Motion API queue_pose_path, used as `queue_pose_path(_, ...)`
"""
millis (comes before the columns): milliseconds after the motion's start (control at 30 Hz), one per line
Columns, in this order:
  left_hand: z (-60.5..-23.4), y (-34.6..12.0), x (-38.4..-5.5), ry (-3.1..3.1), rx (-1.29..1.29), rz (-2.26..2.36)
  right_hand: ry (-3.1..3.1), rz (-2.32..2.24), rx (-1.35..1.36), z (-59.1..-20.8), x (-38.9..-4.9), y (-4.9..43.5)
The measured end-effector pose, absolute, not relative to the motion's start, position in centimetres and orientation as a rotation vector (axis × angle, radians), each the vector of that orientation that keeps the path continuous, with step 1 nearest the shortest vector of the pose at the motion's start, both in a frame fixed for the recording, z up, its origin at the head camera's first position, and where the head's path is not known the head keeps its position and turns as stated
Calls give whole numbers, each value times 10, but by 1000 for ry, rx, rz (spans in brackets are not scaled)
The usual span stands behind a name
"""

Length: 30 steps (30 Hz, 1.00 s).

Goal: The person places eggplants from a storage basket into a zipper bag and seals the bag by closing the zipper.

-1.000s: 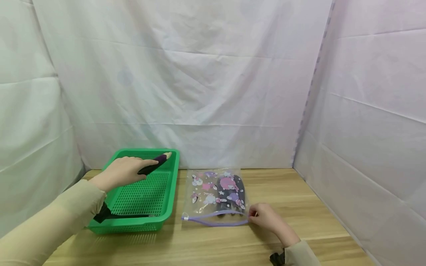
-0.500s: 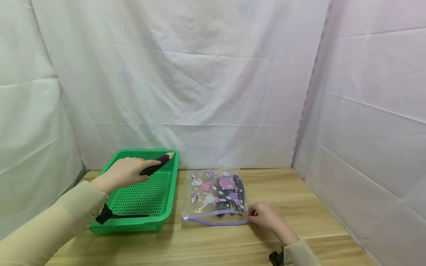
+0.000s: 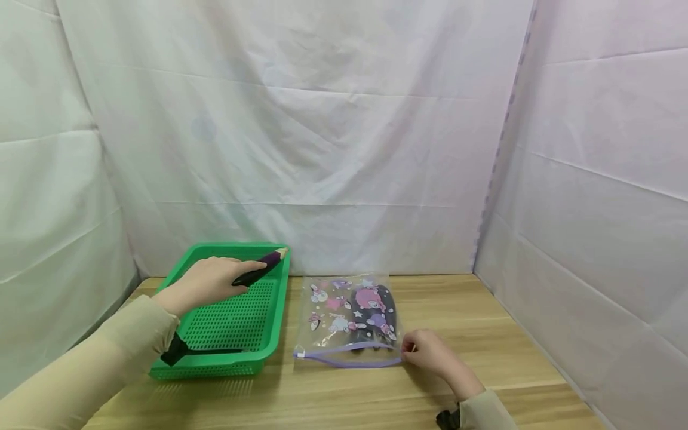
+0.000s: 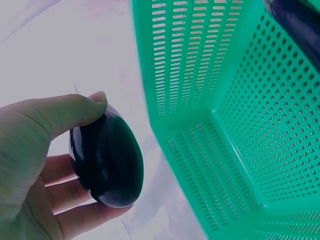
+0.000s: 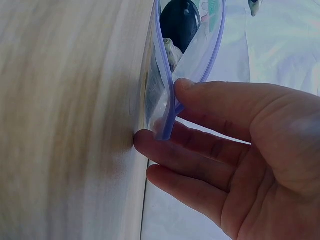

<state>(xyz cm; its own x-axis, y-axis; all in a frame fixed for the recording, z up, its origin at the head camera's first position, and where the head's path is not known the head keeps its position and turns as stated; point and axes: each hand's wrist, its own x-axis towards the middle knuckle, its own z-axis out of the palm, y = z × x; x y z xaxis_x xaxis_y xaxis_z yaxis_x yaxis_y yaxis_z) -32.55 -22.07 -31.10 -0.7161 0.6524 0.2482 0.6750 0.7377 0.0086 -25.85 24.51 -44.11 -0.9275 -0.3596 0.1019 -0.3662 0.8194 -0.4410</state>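
At the left, a green basket (image 3: 228, 316) stands on the wooden table (image 3: 322, 397); in the left wrist view a dark purple object (image 4: 300, 27), partly cut off, shows against it. The left hand (image 3: 206, 283) grips a dark eggplant (image 3: 257, 274) above the basket, pale end slanting up rightward. Next, a clear printed bag (image 3: 325, 337) lies with its purple-edged mouth parted, another eggplant (image 5: 179, 25) inside. The right hand (image 3: 432, 353), well apart from the left, pinches the mouth's right corner.

No lettering seems readable on the printed bag (image 3: 333, 322).
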Motion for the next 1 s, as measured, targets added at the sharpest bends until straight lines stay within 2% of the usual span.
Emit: queue_pose_path(1000,-316,-204,-313,-2660,-1100,-154,-2988,710,574,-441,-258,244)
